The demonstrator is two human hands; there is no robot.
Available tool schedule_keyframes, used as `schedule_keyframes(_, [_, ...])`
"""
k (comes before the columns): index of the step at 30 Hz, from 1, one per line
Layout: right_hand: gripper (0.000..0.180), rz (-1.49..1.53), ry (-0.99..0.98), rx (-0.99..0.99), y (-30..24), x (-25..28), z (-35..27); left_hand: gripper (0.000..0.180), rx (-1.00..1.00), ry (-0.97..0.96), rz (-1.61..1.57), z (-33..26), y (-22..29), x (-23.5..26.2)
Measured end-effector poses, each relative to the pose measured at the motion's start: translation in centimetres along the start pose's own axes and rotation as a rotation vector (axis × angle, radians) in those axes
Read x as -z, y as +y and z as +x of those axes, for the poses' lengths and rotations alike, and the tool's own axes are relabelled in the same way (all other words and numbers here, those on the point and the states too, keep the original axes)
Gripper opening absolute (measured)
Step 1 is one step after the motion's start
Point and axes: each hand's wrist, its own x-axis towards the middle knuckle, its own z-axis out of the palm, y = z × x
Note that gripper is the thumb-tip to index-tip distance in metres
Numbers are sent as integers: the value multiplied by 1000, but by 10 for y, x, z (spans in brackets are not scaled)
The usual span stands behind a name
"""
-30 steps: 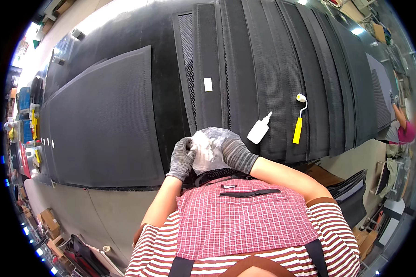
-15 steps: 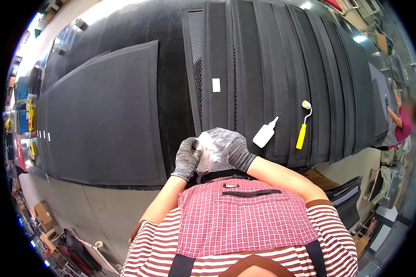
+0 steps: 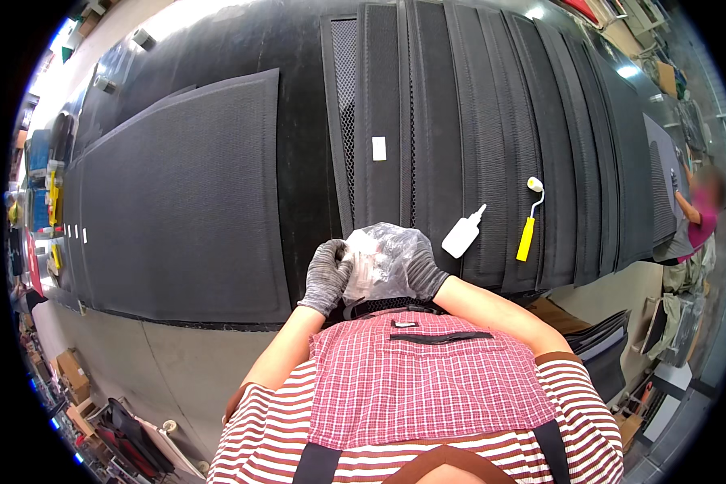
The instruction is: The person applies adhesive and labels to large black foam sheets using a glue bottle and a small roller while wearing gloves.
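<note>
Close in front of my body, a clear crinkled plastic bag (image 3: 377,262) with whitish pieces inside is between my hands. My left hand (image 3: 327,277), in a grey knit glove, grips the bag's left edge with curled fingers. My right hand (image 3: 427,270), gloved alike, is at the bag's right side. Plastic covers its fingers, and I cannot tell whether they are inside the bag or behind it. A white squeeze bottle (image 3: 461,235) with a pointed nozzle lies to the right. Beyond it is a small roller (image 3: 527,235) with a yellow handle.
Overlapping black textured mats (image 3: 436,105) cover the table's right half, with a small white label (image 3: 379,148) on one. Another large black mat (image 3: 185,202) lies at left on the black table (image 3: 302,161). A person in a pink top (image 3: 706,214) works at the far right.
My right hand has shifted slightly, and its fingers are now more covered by the plastic. My left hand keeps its grip. The person at far right has moved an arm.
</note>
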Motion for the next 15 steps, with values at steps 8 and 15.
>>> schedule_keyframes(8, [28,593,43,-231,-20,69,-61,28,-52,119,45,1,-1,1])
schedule_keyframes(15, [27,677,119,-225,-50,105,-104,39,-256,-320,-390,7,115,4])
